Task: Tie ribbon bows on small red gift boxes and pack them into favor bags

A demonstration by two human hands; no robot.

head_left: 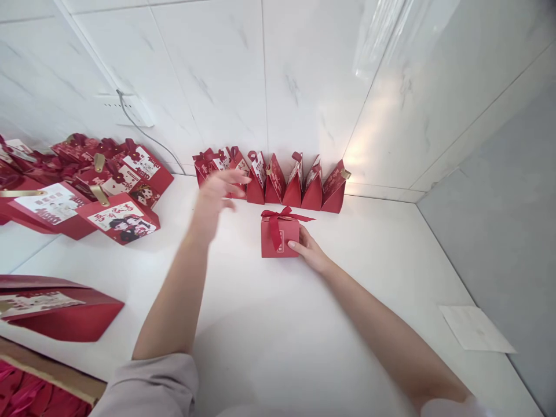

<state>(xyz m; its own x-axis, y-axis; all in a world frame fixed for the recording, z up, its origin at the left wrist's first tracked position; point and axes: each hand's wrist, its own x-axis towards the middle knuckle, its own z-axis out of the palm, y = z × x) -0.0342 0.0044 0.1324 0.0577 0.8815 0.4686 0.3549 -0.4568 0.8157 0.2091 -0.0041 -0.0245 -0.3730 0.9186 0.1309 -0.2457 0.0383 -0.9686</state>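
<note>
Grey sleeve point(152, 385) of L arm at near edge of table point(260, 324). Red gift box point(280, 236) w/ ribbon bow sits upright mid-way across, toward far edge. R hand point(310, 249) at its right side: thumb on front face, fingers against side, holding it. L hand point(219, 188) blurred, fingers spread, holding nothing, over left end of row of red pouches point(295, 182) along far edge, just behind box. Pile of bigger red boxes point(108, 185) at far-left corner. White sheet point(475, 329) by right edge.

R hand point(309, 249) touching red ribboned box point(279, 236) | L hand point(219, 191) blurred, fingers spread, near row of boxes point(278, 180) by wall
</note>
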